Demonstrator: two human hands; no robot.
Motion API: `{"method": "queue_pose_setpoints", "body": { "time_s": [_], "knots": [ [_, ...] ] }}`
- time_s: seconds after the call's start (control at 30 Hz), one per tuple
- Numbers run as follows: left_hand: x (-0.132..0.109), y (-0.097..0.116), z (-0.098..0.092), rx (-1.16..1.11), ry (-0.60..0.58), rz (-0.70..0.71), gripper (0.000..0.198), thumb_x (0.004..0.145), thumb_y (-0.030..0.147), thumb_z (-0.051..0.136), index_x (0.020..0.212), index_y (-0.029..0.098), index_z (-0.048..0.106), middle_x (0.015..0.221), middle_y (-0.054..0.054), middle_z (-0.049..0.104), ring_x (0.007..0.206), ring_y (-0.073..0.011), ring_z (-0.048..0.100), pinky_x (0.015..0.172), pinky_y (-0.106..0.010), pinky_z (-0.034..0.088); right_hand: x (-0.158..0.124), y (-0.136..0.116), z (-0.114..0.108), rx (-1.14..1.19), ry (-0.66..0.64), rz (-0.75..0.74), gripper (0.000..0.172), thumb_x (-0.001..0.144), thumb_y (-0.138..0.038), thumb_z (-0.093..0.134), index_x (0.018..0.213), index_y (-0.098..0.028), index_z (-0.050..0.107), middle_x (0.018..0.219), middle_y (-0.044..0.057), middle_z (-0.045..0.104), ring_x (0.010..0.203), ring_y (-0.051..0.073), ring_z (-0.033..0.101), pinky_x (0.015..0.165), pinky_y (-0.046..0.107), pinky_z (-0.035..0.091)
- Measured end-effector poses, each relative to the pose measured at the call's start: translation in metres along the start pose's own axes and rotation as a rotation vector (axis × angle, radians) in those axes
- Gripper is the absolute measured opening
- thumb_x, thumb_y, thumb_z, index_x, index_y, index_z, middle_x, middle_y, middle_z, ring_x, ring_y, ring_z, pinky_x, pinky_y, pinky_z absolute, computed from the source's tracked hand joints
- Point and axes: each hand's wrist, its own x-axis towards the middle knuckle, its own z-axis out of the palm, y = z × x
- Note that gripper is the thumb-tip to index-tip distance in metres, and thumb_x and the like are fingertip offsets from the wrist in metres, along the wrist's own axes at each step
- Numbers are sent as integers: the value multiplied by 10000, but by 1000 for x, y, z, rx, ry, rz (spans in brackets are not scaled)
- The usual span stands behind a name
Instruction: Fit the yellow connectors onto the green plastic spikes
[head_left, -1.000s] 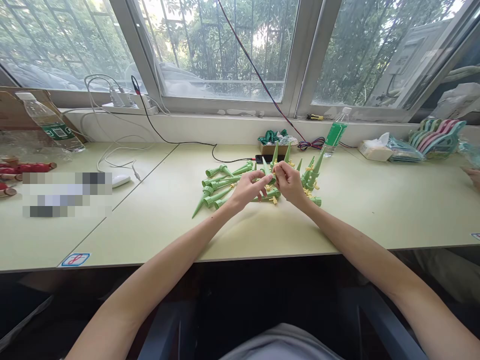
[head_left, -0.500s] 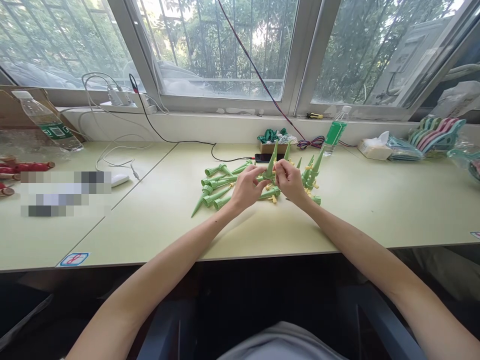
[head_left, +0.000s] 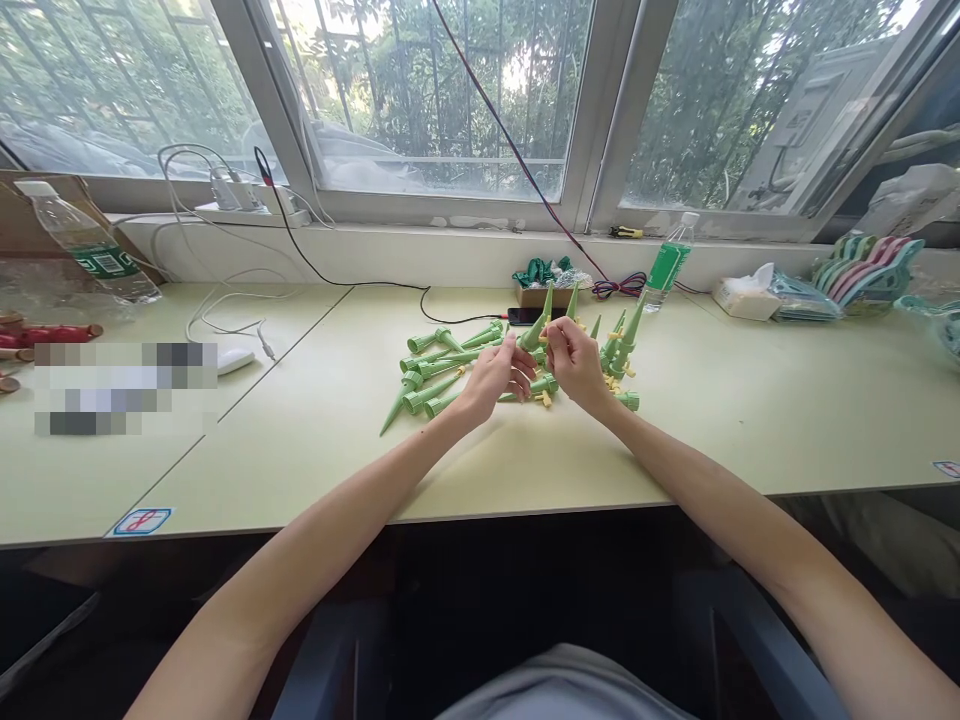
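My right hand (head_left: 574, 362) is closed in a pinch at the yellow valve of a green plant watering spike (head_left: 537, 326). The spike tilts with its point upward. Just left of it, my left hand (head_left: 496, 376) has its fingers apart and holds nothing that I can see. Several more green spikes (head_left: 439, 365) lie in a loose pile behind and beside my left hand. Right of my right hand, other green spikes with yellow valves (head_left: 626, 340) stand point up. A small yellow valve (head_left: 544, 399) shows on the table between my hands.
Behind the spikes are a phone (head_left: 525, 316) on a cable and a small box (head_left: 544, 297) with green material. A green-labelled bottle (head_left: 667, 265) stands back right, near a tissue pack (head_left: 744, 296) and pastel hangers (head_left: 866, 268). White cables (head_left: 225, 325) lie left on the table (head_left: 750, 420).
My left hand has let go of the spike and moved slightly left and down, its fingers spreading. The spike now leans more, still at my right hand.
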Motion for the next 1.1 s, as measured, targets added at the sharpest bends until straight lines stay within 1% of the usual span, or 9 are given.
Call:
{"method": "queue_pose_setpoints", "body": {
  "time_s": [0.13, 0.23, 0.37, 0.5, 0.7, 0.83, 0.97, 1.03, 1.1],
  "knots": [
    [1, 2, -3, -4, -58, -62, 651, 838, 759, 548, 719, 124, 629, 666, -53, 619, 494, -100, 579, 454, -234, 457, 1, -1, 0, 34, -49, 6, 428, 982, -639, 454, 824, -243, 488, 555, -57, 368, 485, 120, 374, 482, 264, 313],
    [1, 1, -6, -24, -113, -84, 635, 796, 747, 619, 742, 115, 652, 706, -62, 634, 522, -99, 589, 470, -228, 466, 1, -1, -1, 36, -52, 6, 432, 980, -637, 460, 806, -243, 473, 543, -59, 365, 479, 122, 373, 483, 270, 310],
    [1, 1, -10, -31, -167, -45, 587, 782, 710, 672, 802, 122, 663, 826, -84, 666, 562, -92, 595, 483, -222, 478, 1, -1, -2, 7, -31, -10, 442, 985, -638, 446, 793, -240, 467, 561, -49, 389, 488, 122, 384, 491, 272, 310],
    [0, 2, -12, 37, -176, 55, 526, 764, 651, 731, 849, 141, 629, 920, -77, 662, 590, -80, 596, 471, -210, 476, 2, -2, -2, -29, -19, -30, 463, 987, -649, 426, 785, -235, 467, 555, -52, 378, 478, 114, 353, 490, 269, 294],
    [0, -1, -12, 245, -102, 253, 448, 789, 592, 727, 827, 171, 577, 800, -32, 628, 595, -96, 600, 466, -205, 472, 3, -3, -3, -43, -32, -40, 477, 985, -662, 415, 773, -236, 451, 549, -49, 382, 482, 120, 359, 495, 276, 299],
    [2, -4, -12, 428, -5, 358, 358, 827, 525, 701, 845, 184, 593, 917, -41, 659, 557, -83, 574, 450, -217, 417, 2, -1, -3, -30, -54, -18, 487, 981, -667, 421, 744, -242, 418, 547, -44, 376, 484, 125, 352, 492, 279, 287],
    [5, -8, -15, 613, 87, 520, 221, 865, 411, 682, 942, 205, 660, 927, -31, 645, 602, -88, 554, 548, -229, 443, 3, 1, -3, -32, -58, -2, 493, 977, -672, 428, 734, -243, 411, 556, -37, 389, 501, 129, 366, 495, 275, 295],
    [6, -10, -15, 672, 125, 573, 215, 873, 393, 678, 998, 218, 681, 924, -32, 639, 635, -98, 547, 584, -232, 447, 3, 0, -3, -38, -57, -3, 497, 976, -674, 427, 733, -241, 417, 558, -34, 398, 507, 129, 371, 496, 272, 303],
    [6, -10, -15, 705, 146, 587, 233, 888, 410, 664, 1026, 223, 681, 930, -31, 638, 620, -93, 524, 593, -233, 441, 3, -1, -4, -42, -50, -6, 497, 974, -676, 427, 739, -238, 431, 562, -31, 412, 512, 129, 379, 495, 269, 311]
  ]
}}
